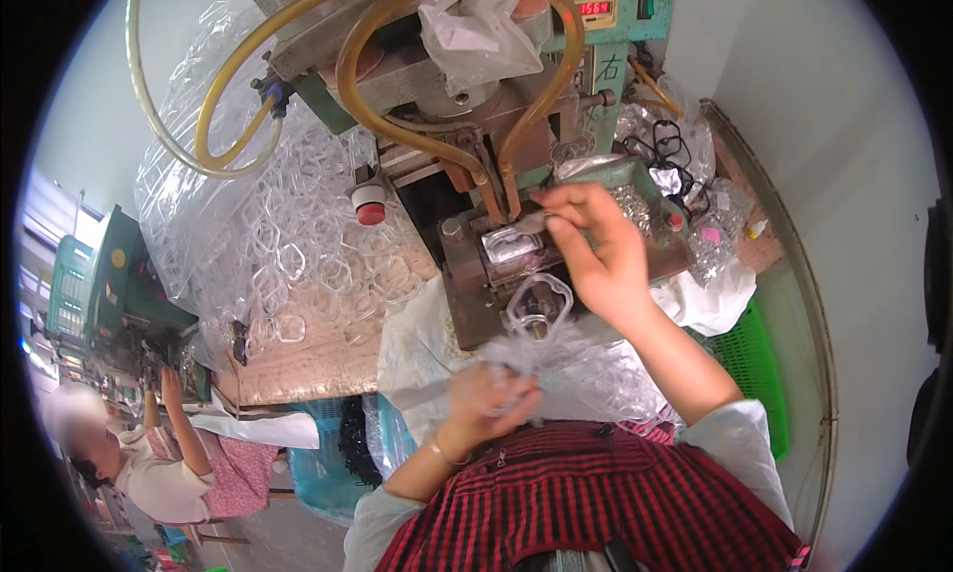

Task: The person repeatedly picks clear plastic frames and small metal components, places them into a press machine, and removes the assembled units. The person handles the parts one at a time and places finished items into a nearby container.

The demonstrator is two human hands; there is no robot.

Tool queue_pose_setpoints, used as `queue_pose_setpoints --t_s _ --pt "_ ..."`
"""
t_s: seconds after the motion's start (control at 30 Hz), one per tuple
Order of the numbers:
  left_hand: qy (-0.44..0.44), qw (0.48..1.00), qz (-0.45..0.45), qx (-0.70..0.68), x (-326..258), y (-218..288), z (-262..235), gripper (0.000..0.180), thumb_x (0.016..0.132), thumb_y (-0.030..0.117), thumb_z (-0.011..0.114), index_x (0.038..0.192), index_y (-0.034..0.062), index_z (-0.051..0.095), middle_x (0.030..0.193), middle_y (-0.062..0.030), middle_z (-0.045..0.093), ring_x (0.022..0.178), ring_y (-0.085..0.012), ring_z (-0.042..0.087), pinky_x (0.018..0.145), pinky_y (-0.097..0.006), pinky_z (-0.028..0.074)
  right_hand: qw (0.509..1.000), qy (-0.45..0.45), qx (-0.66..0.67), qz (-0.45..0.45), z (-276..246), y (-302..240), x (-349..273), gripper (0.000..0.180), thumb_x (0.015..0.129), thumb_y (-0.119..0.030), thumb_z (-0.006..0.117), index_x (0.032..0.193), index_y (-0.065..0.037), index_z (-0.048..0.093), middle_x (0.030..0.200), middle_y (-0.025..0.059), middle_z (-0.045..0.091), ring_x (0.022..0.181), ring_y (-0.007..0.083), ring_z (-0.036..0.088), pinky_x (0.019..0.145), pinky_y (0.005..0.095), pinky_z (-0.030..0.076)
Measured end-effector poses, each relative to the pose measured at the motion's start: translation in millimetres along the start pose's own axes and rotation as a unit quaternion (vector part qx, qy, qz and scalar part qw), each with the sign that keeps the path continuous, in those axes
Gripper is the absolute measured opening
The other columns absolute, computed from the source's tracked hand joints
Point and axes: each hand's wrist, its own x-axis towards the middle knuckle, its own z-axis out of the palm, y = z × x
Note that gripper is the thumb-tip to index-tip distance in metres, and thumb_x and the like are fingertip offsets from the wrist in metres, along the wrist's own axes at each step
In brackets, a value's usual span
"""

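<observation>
My left hand [488, 401] is low in front of the machine, blurred by motion, with its fingers closed on clear plastic frames [521, 352]. Beside the metal fixture [512, 244], my right hand [604, 254] is pinched closed, thumb against fingers. Whatever lies between those fingertips is too small to make out. Two copper-coloured electrode tips [501, 200] point down just above the fixture. One clear frame [541, 302] stands out between my hands, in front of the fixture.
A heap of clear frames [288, 259] in plastic film covers the bench's left side. A green tray [635, 180] of small metal parts sits right of the fixture. A red push button [370, 213] projects at left; a green basket [749, 358] stands low right. Another person [189, 453] works far left.
</observation>
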Motion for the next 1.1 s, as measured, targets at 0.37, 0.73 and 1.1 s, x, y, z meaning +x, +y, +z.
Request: queue_pose_setpoints --t_s 0.37,0.73,1.1 --pt "0.193 0.967 0.033 -0.160 120 -42 -108 0.033 0.100 0.018 0.054 0.121 -0.0078 0.054 0.106 -0.0266 0.064 0.089 -0.0338 0.067 0.081 -0.046 0.059 0.976 -0.041 0.188 0.103 27 1 4 0.045 0.099 0.006 0.055 0.141 0.001 0.042 0.120 0.0072 0.064 0.108 0.0096 0.059 0.099 0.0251 0.042" --pt "0.159 0.959 0.055 -0.227 127 -54 -103 0.021 0.098 0.012 0.059 0.114 -0.0003 0.064 0.103 -0.0264 0.072 0.101 -0.0317 0.071 0.086 -0.047 0.057 0.953 -0.040 0.205 0.220 20 -55 9 0.060 0.091 0.006 0.055 0.147 0.008 0.035 0.115 0.0195 0.067 0.108 0.0213 0.064 0.096 0.0313 0.047" --pt "-0.028 0.990 0.140 -0.004 117 -24 -35 0.030 0.073 0.009 0.075 0.102 0.0154 0.078 0.117 0.0020 0.072 0.083 -0.0196 0.061 0.097 -0.043 0.053 0.902 -0.024 -0.423 -0.080 -71 52 -45 0.035 0.084 0.007 0.055 0.114 -0.003 0.069 0.102 0.0217 0.071 0.098 0.0419 0.068 0.087 0.0471 0.054"
